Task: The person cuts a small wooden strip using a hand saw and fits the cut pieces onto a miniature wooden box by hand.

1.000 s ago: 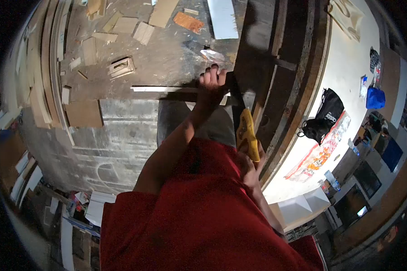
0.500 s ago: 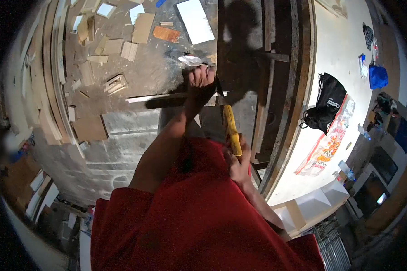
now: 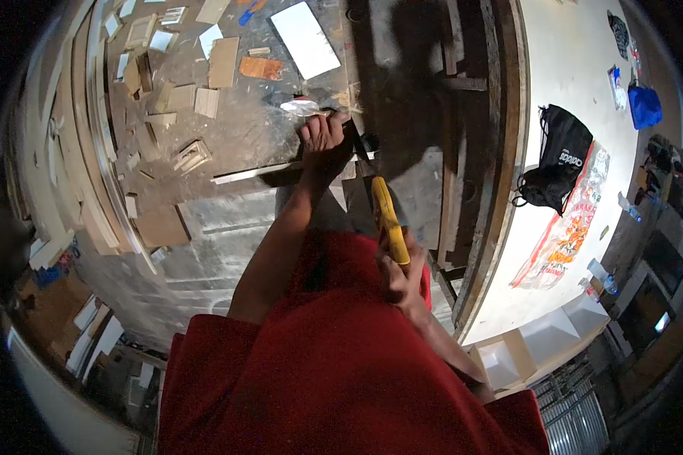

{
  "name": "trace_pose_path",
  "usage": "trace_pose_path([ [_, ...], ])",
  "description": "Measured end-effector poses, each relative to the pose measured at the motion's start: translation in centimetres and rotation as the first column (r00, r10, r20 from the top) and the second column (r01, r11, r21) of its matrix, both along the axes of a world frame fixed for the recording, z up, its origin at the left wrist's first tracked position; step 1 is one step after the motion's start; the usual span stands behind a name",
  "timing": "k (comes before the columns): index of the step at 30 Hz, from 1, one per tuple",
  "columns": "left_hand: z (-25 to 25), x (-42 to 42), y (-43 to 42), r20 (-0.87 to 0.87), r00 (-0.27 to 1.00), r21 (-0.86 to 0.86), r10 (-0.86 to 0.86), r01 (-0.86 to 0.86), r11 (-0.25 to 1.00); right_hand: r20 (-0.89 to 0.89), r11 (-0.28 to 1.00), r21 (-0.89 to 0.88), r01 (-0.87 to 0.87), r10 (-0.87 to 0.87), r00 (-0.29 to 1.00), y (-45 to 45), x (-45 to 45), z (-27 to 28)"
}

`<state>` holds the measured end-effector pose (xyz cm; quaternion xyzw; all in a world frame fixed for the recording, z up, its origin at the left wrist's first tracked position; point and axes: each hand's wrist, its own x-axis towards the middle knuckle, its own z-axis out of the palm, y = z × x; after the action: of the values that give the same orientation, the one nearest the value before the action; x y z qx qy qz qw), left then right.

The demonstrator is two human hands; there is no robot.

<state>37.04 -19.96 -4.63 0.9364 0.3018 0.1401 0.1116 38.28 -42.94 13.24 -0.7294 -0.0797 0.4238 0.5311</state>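
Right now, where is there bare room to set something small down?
Two patches look bare: the bench, between the small wood block, pale strip and left hand; and the white surface beyond the black bag. It is crowded where wood offcuts lie scattered, and around the yellow-handled saw in the right hand.

1. Yellow elongated plastic-looking saw handle (image 3: 387,212): smooth.
2. Flat brown wood-like bench top (image 3: 239,125): matt, scuffed.
3. White rectangular board (image 3: 306,39) near the bench's right edge: smooth.
4. Black cloth drawstring bag (image 3: 563,148): matt.
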Motion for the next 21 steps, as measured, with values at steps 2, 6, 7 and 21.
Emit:
trace_pose_path([
  [2, 0.1, 0.0, 0.1, -0.039, 0.999, -0.038, 0.0, -0.001, 0.999, 0.032, 1.0, 0.021, -0.012, 0.011, 0.999, -0.2, 0.1, -0.2],
  [6, 0.1, 0.3, -0.1, -0.009, 1.0, -0.002, 0.002, -0.002, 1.0, 0.093, 0.991, -0.065, -0.117, 0.122, 0.988, -0.1, 0.4, 0.1],
  [7, 0.0, 0.5, 0.0, 0.009, 1.0, -0.005, 0.029, -0.029, 1.0, 0.095, 0.992, -0.064, -0.106, 0.112, 0.989, 0.0, 0.4, -0.1],
  [21, 0.0, 0.1, 0.4, 0.038, 0.999, -0.076, -0.003, 0.005, 0.997, 0.266, 0.988, -0.063, -0.139, 0.151, 0.952, 2.4, 0.1, 0.8],
])
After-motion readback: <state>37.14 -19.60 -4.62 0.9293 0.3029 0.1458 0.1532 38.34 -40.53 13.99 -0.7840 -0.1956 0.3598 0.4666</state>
